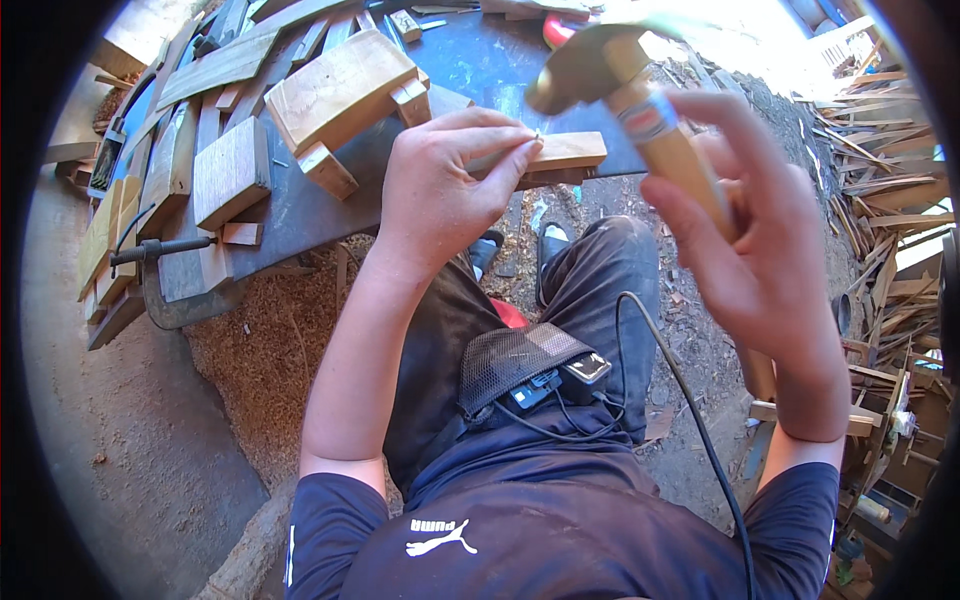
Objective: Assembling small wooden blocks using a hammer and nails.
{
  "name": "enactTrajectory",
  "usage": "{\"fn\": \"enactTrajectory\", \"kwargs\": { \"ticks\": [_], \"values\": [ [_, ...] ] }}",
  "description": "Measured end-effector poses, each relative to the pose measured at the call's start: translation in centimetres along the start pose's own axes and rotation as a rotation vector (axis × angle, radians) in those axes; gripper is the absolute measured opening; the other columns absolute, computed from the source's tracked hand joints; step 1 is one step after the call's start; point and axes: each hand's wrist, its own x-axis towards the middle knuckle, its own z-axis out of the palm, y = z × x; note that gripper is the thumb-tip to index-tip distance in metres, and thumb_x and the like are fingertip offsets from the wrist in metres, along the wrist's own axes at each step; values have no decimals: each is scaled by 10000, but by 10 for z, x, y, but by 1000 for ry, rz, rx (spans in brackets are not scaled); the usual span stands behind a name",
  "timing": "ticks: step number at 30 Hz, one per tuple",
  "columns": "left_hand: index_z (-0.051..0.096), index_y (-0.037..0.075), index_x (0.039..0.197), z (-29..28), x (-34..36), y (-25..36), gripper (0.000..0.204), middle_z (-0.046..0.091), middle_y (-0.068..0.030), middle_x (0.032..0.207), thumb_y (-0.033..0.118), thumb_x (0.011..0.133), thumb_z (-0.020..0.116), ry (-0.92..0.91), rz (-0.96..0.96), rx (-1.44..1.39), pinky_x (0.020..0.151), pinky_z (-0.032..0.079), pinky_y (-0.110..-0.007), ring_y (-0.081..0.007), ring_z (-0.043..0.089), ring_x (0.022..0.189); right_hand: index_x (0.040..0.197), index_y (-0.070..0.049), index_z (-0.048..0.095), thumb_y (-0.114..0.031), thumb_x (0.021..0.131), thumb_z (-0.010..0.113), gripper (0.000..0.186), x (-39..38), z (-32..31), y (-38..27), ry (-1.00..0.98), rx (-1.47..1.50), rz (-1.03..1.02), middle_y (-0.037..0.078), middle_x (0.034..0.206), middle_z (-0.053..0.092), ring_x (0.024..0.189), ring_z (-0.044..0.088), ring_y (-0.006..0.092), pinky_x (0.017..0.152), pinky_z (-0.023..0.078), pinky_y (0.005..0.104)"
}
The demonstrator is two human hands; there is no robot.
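Cable first, nearest of all: a thin black cable (pixel 690 400) loops over the person's dark trouser leg, and just beside it a black mesh pouch (pixel 515 365) rests on the lap with a small black device (pixel 585 370) tucked at its edge. Up from there, the right hand (pixel 760 250) sits close to the lens, fingers wrapped tight around the pale wooden handle of a wooden-handled hammer (pixel 620 85), its dull metal head raised and blurred over the bench edge. That big hand and the handle block much of the scrap heap on the right. Across from it, the left hand (pixel 450 180) has thumb and forefinger pinched together on a tiny nail (pixel 537 135), too small to make out clearly, held at the top face of a short light-brown wooden strip (pixel 565 155). The strip lies on the near edge of the dark metal-topped workbench (pixel 300 210), jutting out over the sawdust-strewn ground. Farther back on the bench, a broad pale wooden board with small blocks fixed beneath it (pixel 340 95) lies tilted, with loose planks (pixel 215 65) heaped well beyond. To the left a dark metal clamp (pixel 165 280) grips the bench edge. Far right, splintered wooden offcuts (pixel 880 150) lie piled in the sunlight.
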Motion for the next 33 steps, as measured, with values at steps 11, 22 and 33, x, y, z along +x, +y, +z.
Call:
{"fn": "enactTrajectory", "kwargs": {
  "ticks": [11,22,33],
  "values": [
    [817,10,1017,-3,0,6,160,793,-118,986,83,875,826,-24,-11,-12,804,584,-301,-196,759,892,1311,-58,563,-80,961,696,375,-4,-4,2,-36,22,120,90,696,649,566,622,226,564,446,336],
    [807,44,1041,-4,-3,9,230,775,-110,1029,165,849,846,8,82,125,820,598,-352,-273,758,908,1403,-81,506,-78,963,679,473,-15,3,14,-88,-38,174,170,820,699,718,700,381,653,501,418],
    [815,13,994,-3,3,19,148,797,-127,973,100,874,817,-35,-112,70,815,579,-319,-222,768,888,1403,-65,521,-70,980,687,455,-10,-2,12,-17,100,188,109,951,743,617,665,140,529,490,279]
  ]
}}
